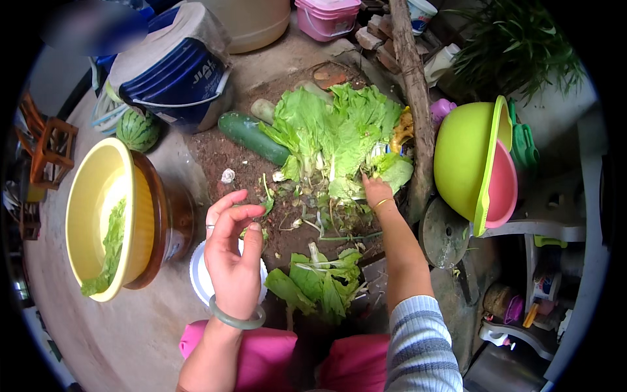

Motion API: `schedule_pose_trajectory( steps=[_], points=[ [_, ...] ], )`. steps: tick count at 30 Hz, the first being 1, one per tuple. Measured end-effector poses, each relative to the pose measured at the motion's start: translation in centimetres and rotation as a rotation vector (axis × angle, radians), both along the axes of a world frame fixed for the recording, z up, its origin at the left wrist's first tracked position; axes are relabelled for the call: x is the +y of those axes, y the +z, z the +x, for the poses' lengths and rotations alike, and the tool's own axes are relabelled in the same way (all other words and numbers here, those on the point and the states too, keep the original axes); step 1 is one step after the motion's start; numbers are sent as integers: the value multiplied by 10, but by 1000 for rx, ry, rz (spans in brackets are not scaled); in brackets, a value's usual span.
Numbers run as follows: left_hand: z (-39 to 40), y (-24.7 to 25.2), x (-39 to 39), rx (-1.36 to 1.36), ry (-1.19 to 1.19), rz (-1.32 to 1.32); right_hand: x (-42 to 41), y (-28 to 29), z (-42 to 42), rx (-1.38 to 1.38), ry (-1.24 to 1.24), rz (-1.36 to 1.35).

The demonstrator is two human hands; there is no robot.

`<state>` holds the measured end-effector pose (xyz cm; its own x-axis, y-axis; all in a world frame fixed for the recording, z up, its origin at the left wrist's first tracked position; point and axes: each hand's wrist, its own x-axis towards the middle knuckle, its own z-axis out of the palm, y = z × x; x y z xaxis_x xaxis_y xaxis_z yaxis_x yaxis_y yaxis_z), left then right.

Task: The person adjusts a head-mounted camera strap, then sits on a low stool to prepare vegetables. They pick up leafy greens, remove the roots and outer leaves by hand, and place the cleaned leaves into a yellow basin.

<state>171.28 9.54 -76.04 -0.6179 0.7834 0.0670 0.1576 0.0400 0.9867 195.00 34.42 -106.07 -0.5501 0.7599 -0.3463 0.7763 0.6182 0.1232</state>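
My left hand point(232, 259), with a ring and a bangle, hovers over the soil with its fingers curled but apart and nothing visible between them. My right hand point(378, 191) reaches into the lower right edge of a heap of leafy greens point(325, 132); its fingertips touch the leaves, and whether they grip one is unclear. Torn leaves point(321, 286) lie nearer me, between the two forearms. A long green gourd point(252, 137) rests left of the heap. One leaf point(113, 235) hangs over the rim of a yellow plastic basin point(143, 206) at the left.
A white round lid or dish point(198, 272) sits partly behind my left hand. A wooden pole point(416, 112) rises right of the greens, with a green basin point(460, 157) beyond it. Back left are a blue bucket point(176, 83) and a watermelon point(138, 130).
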Motion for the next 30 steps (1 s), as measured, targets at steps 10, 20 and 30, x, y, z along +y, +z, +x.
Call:
schedule_pose_trajectory(
  steps=[10, 20, 30],
  points=[
    [10, -6, 8, -16, -48, -14, -7, 6, 64, -61, 238, 240],
    [8, 1, -4, -10, -41, -37, -1, -2, 13, -198, 104, 37],
    [12, -1, 1, -27, -61, -44, -30, 39, 59, 133, 329, 317]
  ],
)
